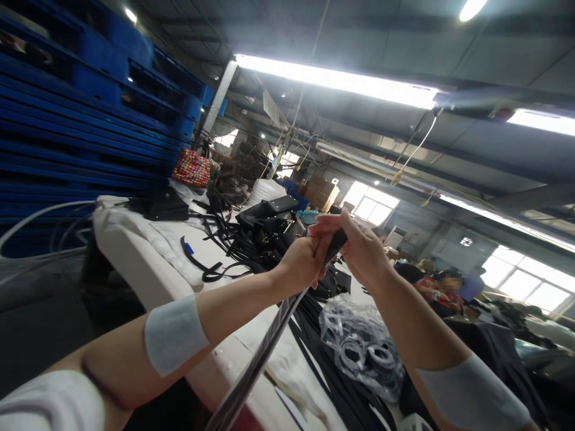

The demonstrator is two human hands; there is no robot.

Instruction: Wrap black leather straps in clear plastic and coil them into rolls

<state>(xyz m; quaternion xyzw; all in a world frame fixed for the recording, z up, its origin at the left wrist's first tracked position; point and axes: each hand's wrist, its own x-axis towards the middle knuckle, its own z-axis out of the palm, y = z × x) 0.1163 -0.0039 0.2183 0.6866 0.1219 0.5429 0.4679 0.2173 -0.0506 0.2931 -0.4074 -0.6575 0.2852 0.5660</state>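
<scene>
Both hands are raised together over the table, at the middle of the view. My left hand (pixel 302 263) is closed, fingers wrapped round a black strap (pixel 336 244). My right hand (pixel 363 248) pinches the same strap near its upper end, with some fingers reaching over toward the left hand. From the hands the strap appears to run down toward my body as a long, greyish dark band, blurred near the bottom edge. Beyond the hands lies a heap of black bags (pixel 265 215) with straps. The fingertips are partly hidden behind the strap and each other.
Below the right forearm sits a clear plastic bag (pixel 359 347) of rolled strips, beside long black straps (pixel 327 365) on the white table (pixel 130 239). Stacked blue pallets (pixel 90 120) rise at left. A colourful bag (pixel 192 168) stands behind. A person (pixel 442 293) sits at right.
</scene>
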